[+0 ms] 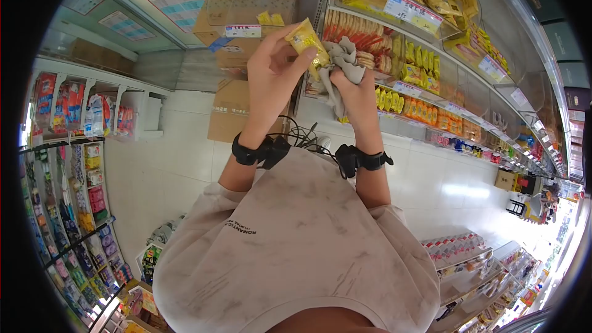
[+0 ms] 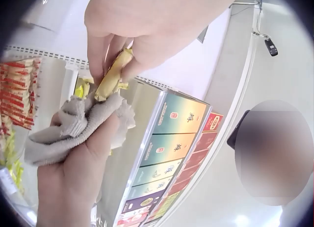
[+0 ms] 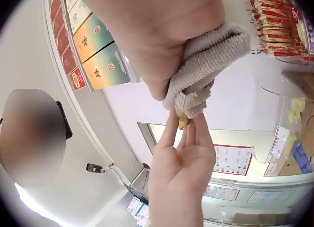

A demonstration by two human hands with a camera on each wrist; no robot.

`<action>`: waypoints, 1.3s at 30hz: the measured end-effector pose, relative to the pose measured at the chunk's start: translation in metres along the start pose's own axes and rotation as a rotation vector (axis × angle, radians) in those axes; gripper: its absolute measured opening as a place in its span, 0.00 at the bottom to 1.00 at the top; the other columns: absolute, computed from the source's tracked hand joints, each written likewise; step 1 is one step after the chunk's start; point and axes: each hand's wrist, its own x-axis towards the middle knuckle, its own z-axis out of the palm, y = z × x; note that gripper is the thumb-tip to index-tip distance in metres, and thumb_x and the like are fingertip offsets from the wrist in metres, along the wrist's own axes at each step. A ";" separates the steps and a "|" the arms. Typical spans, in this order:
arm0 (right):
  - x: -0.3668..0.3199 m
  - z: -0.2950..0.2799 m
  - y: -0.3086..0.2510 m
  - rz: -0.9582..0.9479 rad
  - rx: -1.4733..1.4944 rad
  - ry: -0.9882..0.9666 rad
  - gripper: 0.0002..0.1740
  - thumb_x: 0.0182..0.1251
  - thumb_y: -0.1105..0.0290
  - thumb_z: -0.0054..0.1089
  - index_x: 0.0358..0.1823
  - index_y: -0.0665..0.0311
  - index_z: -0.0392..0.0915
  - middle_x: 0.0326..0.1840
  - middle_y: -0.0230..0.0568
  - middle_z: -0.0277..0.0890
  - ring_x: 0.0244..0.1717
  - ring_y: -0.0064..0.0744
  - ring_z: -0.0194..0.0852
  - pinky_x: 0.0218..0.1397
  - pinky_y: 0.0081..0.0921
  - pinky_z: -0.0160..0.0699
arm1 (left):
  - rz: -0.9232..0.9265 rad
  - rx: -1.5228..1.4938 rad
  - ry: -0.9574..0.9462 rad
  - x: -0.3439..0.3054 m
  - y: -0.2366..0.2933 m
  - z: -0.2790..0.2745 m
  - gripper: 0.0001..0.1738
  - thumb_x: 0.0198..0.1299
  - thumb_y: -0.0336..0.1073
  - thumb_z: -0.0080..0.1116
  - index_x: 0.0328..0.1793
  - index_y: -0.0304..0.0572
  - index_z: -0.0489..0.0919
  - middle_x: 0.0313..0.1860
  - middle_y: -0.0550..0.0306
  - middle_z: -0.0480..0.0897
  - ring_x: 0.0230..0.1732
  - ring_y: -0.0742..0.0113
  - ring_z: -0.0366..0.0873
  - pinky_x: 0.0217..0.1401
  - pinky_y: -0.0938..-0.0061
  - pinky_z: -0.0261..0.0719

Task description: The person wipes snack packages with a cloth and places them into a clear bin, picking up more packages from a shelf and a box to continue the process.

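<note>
The left hand [image 1: 274,71] has a fingertip grip on a yellow snack packet [image 1: 306,40] — held up in front of the shop shelves [image 1: 404,88]. The right hand [image 1: 356,89] is closed round a grey cloth [image 1: 344,60], bunched against the packet's lower end — cardboard boxes [image 1: 246,6] behind.

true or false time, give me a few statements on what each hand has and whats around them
1. The left hand pinches a yellow snack packet. True.
2. The right hand holds nothing. False: it grips a grey cloth.
3. The grey cloth touches the yellow snack packet. True.
4. The yellow snack packet lies on a shelf. False: it is held up in the air in front of the snack shelves.
5. Cardboard boxes are stacked beyond the hands. True.
</note>
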 end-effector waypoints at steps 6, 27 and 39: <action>-0.004 -0.008 -0.012 -0.205 -0.466 -0.069 0.16 0.57 0.68 0.70 0.42 0.73 0.83 0.34 0.34 0.84 0.33 0.18 0.76 0.37 0.23 0.77 | 0.031 0.092 -0.039 0.000 -0.007 -0.004 0.25 0.64 0.22 0.67 0.67 0.34 0.76 0.52 0.53 0.86 0.47 0.73 0.85 0.48 0.79 0.85; -0.012 -0.005 0.008 0.068 0.325 -0.065 0.15 0.76 0.68 0.62 0.58 0.67 0.78 0.51 0.34 0.83 0.49 0.24 0.81 0.53 0.24 0.81 | -0.041 -0.046 0.041 0.005 -0.007 -0.007 0.25 0.68 0.27 0.65 0.70 0.32 0.73 0.58 0.41 0.85 0.57 0.60 0.86 0.58 0.68 0.87; -0.012 -0.006 0.003 -0.155 -0.206 0.030 0.14 0.68 0.70 0.65 0.52 0.70 0.82 0.44 0.33 0.86 0.42 0.23 0.84 0.47 0.22 0.82 | -0.158 -0.118 -0.012 0.002 -0.012 0.003 0.24 0.66 0.25 0.68 0.66 0.27 0.74 0.51 0.49 0.86 0.49 0.72 0.84 0.49 0.78 0.83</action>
